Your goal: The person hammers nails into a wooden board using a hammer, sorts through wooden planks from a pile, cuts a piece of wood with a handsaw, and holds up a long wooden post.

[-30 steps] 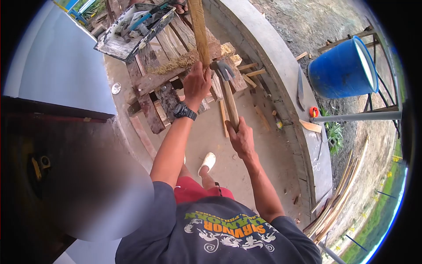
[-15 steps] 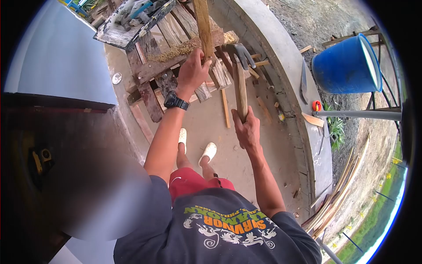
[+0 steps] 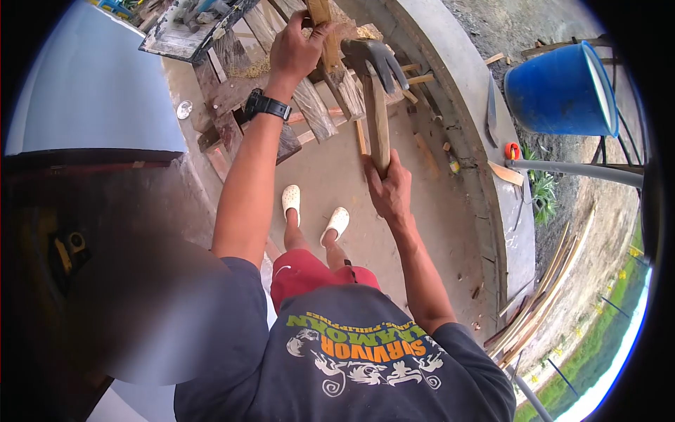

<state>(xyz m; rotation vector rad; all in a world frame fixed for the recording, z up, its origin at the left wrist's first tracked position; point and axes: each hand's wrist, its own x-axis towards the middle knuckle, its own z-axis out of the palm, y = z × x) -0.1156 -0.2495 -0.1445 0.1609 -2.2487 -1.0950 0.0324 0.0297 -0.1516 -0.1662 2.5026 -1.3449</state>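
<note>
In the head view my left hand point(image 3: 295, 53), with a black watch at its wrist, is closed round a narrow wooden strip point(image 3: 328, 53) that stands over the plank bench point(image 3: 310, 112). My right hand point(image 3: 390, 186) grips the wooden handle of a claw hammer point(image 3: 377, 116) near its lower end. The hammer's dark head is up beside the strip, just to its right, with the claw turned to the right. From this angle I cannot tell whether the head touches the strip. Sawdust lies on the bench planks.
A paint-stained tray point(image 3: 197, 28) holding tools sits at the upper left of the bench. Low concrete ledge point(image 3: 450, 91) curves along the right, bearing a handsaw point(image 3: 491, 112). Beyond it are a blue drum point(image 3: 559, 90) and long wood strips point(image 3: 538, 306). Wood offcuts point(image 3: 427, 155) litter the floor.
My left hand has moved up and away along the strip, still gripping it. The hammer has shifted slightly up and left, its head looking larger. The view has tilted a little.
</note>
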